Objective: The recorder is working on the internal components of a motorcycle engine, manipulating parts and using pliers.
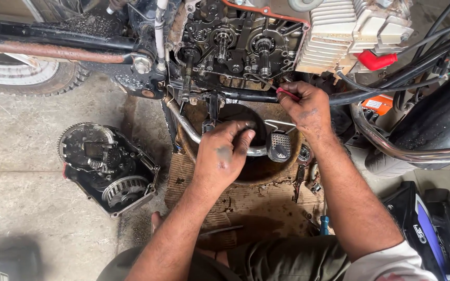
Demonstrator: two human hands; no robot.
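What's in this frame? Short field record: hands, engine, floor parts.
left hand: grip closed on bent chrome metal lever under the engine
right hand: pinching small red-handled tool at the engine's lower edge
engine: black open motorcycle crankcase, gears exposed, cover off
floor, left: removed black engine cover with toothed gears on grey concrete floor
under engine: round dark drain pan on brown cardboard sheet

I see removed engine cover (111, 169) on concrete floor (22, 208) | rear tyre (24, 78) upper left | red plug cap (375, 60) | orange box (378, 104)
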